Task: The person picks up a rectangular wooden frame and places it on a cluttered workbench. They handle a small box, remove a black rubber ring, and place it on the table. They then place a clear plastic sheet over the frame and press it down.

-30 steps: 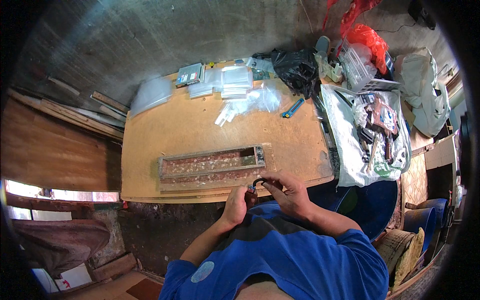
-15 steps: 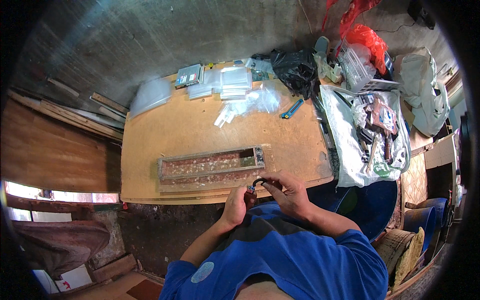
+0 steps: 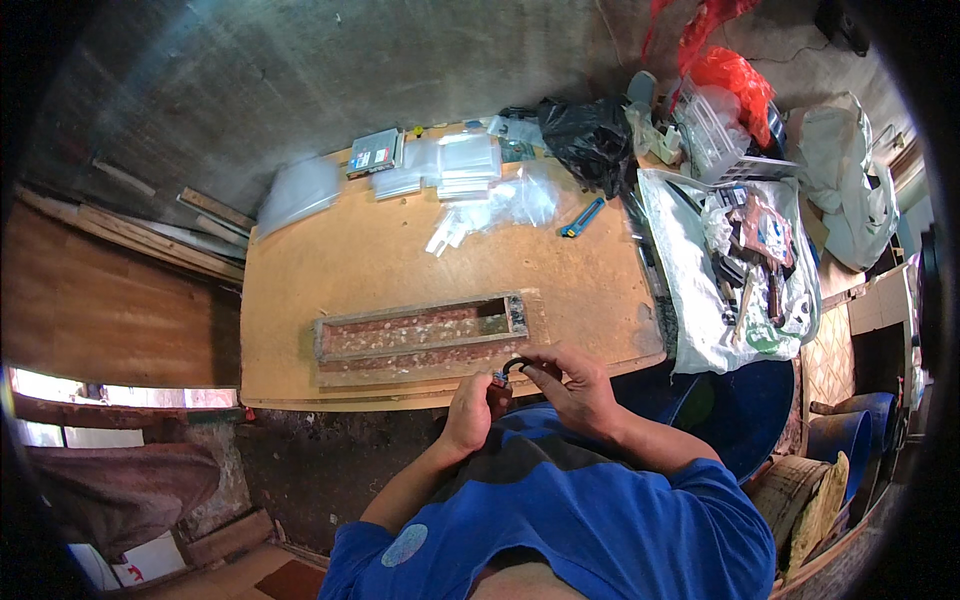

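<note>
The right hand [image 3: 580,393] is pinching a black strip [image 3: 514,361], arching leftward toward a piece [image 3: 500,379] the left hand [image 3: 468,414] is clasping.

Blue shirt [image 3: 600,515], dark chest panel [image 3: 530,444]

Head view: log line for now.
left hand: holds small part | right hand: pinches black curved piece | wooden frame: on table | blue cutter: on table
</note>
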{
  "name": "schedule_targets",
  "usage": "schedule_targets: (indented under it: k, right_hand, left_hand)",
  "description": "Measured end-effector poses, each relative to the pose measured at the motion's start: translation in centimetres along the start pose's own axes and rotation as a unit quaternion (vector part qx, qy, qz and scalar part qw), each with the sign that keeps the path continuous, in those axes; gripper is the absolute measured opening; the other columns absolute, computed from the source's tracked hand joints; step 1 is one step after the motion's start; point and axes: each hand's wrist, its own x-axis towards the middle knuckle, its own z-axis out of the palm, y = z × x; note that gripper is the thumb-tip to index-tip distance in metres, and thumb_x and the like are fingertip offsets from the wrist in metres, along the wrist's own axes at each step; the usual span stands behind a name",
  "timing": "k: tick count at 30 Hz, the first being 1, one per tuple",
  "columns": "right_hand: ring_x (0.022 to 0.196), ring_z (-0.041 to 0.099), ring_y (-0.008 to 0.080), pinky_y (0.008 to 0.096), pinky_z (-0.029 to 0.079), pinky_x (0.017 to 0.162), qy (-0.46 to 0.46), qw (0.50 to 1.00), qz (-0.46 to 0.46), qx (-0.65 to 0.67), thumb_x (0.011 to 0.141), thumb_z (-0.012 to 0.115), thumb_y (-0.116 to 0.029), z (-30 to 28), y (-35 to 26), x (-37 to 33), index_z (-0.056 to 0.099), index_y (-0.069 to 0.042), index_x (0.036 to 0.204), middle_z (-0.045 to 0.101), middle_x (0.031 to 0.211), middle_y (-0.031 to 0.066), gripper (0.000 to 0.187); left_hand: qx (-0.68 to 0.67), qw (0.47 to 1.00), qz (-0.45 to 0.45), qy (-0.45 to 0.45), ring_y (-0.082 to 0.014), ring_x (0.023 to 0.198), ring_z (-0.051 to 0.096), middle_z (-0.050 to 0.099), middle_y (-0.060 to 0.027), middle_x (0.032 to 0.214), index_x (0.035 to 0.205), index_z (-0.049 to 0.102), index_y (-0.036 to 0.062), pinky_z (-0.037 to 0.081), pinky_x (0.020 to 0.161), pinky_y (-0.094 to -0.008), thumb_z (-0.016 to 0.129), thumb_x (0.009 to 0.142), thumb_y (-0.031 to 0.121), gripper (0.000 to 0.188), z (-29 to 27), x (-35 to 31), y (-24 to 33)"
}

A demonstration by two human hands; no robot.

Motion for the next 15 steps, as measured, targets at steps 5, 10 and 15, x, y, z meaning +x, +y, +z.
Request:
schedule_targets:
  k: [5, 10, 15]
  right_hand:
    - [0.078, 0.066, 0.0168, 0.0299, 0.054, 0.068, -0.006, 0.999, 0.035, 0.011, 0.089, 0.073, -0.004, -0.16, -0.07, -0.22, 0.071, -0.005, 0.113, 0.07, 0.093, 0.0103, 0.023]
    - [0.078, 0.066, 0.0153, 0.0286, 0.053, 0.068, -0.003, 0.998, 0.052, 0.025, 0.091, 0.072, -0.005, -0.11, -0.04, -0.29, 0.07, -0.005, 0.113, 0.07, 0.093, 0.0099, 0.023]
    - [0.078, 0.066, 0.0145, 0.0284, 0.053, 0.068, -0.003, 0.997, 0.075, 0.031, 0.091, 0.072, -0.005, -0.09, -0.01, -0.45, 0.07, -0.004, 0.113, 0.07, 0.092, 0.0096, 0.022]
  left_hand:
    - [-0.023, 0.999, -0.003, -0.023, -0.0109, 0.069, 0.053, 0.062, -0.0039, 0.079, 0.089, 0.062, 0.0042, 0.044, 0.064, -0.0259, 0.037, 0.102, 0.035, 0.042, -0.08, 0.15, -0.1]
    - [-0.036, 0.998, -0.012, -0.041, -0.0123, 0.07, 0.055, 0.063, -0.0043, 0.079, 0.091, 0.062, 0.004, 0.045, 0.066, -0.0273, 0.036, 0.103, 0.035, 0.042, -0.45, 0.46, -0.54]
    - [-0.034, 0.998, -0.024, -0.041, -0.0154, 0.07, 0.058, 0.065, -0.0053, 0.081, 0.093, 0.062, 0.0039, 0.049, 0.068, -0.0309, 0.037, 0.103, 0.036, 0.042, -0.67, 0.59, -0.76]
